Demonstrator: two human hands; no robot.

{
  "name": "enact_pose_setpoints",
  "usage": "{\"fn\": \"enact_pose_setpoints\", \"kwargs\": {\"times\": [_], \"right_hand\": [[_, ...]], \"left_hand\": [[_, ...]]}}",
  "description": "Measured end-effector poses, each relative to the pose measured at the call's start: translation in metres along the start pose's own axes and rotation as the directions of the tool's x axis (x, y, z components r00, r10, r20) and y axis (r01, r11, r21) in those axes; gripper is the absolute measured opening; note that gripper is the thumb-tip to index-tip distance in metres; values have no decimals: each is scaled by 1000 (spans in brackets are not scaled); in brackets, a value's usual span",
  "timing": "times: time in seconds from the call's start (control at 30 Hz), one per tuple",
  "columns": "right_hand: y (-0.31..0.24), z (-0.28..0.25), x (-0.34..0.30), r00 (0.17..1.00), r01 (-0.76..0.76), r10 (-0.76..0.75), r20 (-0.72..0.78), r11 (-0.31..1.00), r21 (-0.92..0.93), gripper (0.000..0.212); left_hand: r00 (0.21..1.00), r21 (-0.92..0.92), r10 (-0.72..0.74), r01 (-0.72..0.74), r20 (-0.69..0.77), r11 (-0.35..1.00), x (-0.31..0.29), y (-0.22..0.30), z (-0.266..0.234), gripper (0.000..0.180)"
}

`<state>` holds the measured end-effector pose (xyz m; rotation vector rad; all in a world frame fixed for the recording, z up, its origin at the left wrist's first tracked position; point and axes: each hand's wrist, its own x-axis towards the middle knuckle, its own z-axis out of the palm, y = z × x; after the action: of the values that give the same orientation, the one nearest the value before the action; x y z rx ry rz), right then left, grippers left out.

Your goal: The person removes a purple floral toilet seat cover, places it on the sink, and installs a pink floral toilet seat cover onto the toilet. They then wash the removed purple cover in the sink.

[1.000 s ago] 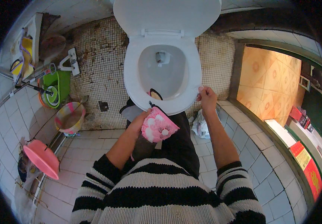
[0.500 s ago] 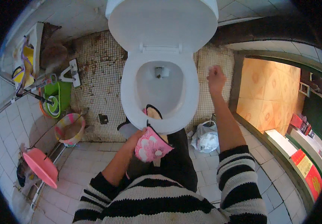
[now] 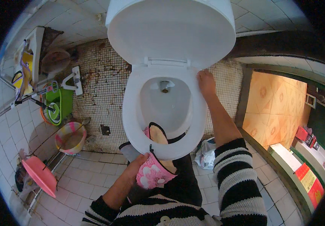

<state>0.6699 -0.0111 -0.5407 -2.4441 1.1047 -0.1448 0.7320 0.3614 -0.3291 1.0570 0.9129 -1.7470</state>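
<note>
The left forearm (image 3: pixel 119 188) slants in from the near left, and the left hand (image 3: pixel 135 168) is closed around the left edge of a fluffy pink cloth (image 3: pixel 155 174) just at the near end of the toilet seat (image 3: pixel 132 109). The right arm (image 3: pixel 222 120) stretches farther out; the right hand (image 3: pixel 206 83) is at the seat's far right edge, fingers bent inward, but their tips are hard to make out and I cannot tell whether they hold anything. A beige, dark-edged piece (image 3: pixel 158 135) shows inside the seat opening; the near rim hides what lies between it and the pink cloth
</note>
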Motion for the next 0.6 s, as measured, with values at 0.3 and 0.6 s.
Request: {"fn": "enact_pose_setpoints", "kwargs": {"times": [0.3, 0.6], "right_hand": [[1, -16, 7, 942, 206, -180, 284, 976, -65, 17], [-33, -31, 38, 690, 564, -225, 688, 762, -317, 16]], "left_hand": [[998, -35, 37, -35, 51, 999, -2, -3, -6, 51], [995, -44, 10, -6, 97, 999, 0, -1, -4, 49]]}}
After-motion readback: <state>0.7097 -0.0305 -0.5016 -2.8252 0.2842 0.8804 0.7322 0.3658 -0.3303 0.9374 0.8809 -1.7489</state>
